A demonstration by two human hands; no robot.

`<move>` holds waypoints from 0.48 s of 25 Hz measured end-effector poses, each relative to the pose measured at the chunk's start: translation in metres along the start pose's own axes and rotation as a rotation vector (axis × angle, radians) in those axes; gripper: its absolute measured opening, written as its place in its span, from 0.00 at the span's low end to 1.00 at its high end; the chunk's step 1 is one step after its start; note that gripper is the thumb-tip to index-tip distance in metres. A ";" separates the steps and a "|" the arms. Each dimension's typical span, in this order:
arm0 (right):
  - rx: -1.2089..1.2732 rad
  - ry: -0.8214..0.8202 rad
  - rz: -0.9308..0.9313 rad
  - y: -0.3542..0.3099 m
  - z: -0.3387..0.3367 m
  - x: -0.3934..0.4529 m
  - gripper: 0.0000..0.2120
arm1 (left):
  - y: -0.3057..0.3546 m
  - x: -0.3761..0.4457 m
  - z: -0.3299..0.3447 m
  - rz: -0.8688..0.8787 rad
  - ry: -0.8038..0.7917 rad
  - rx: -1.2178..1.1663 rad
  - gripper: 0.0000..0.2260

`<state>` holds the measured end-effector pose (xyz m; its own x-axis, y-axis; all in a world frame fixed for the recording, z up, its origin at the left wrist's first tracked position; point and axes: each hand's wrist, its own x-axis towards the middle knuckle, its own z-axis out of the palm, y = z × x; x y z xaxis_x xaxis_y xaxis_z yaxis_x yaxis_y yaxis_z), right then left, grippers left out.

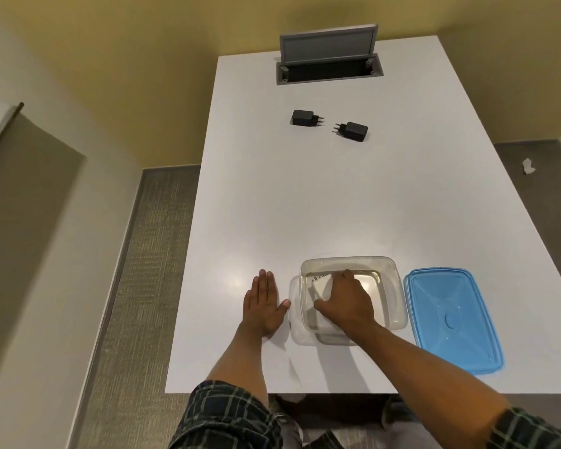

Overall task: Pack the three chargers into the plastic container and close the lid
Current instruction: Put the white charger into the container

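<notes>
- Right hand [345, 303] is down inside the clear plastic container [392, 273], fingers curled over a white charger [321, 285] on the container floor.
- Left hand [263, 307] lies flat on the white table [272, 205], fingers straight, holding nothing, just left of the container.
- Blue lid [450, 319] lies off to the container's right, right beside it.
- Two black chargers wait far up the table, well apart from the container: one on the left [302, 117], one on the right [355, 131], prongs pointing toward each other.
- Beyond them, a grey cable hatch [329, 48] stands propped open in the tabletop.
- Open tabletop lies between the black chargers and the container.
</notes>
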<state>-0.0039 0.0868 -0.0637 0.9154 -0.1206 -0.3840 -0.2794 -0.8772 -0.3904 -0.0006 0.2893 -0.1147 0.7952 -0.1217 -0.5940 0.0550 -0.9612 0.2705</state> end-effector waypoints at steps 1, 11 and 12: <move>0.002 0.011 0.020 -0.003 0.002 0.000 0.28 | 0.000 0.001 0.000 0.002 -0.007 -0.006 0.36; -0.067 -0.066 0.070 -0.013 0.006 -0.001 0.36 | -0.001 -0.001 0.000 -0.001 -0.005 -0.017 0.36; -0.064 -0.074 0.071 -0.012 0.006 0.000 0.36 | 0.000 0.000 0.000 0.000 -0.008 -0.016 0.36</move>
<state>-0.0023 0.1002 -0.0635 0.8693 -0.1507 -0.4708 -0.3214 -0.8959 -0.3066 -0.0008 0.2898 -0.1146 0.7905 -0.1239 -0.5998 0.0645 -0.9570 0.2827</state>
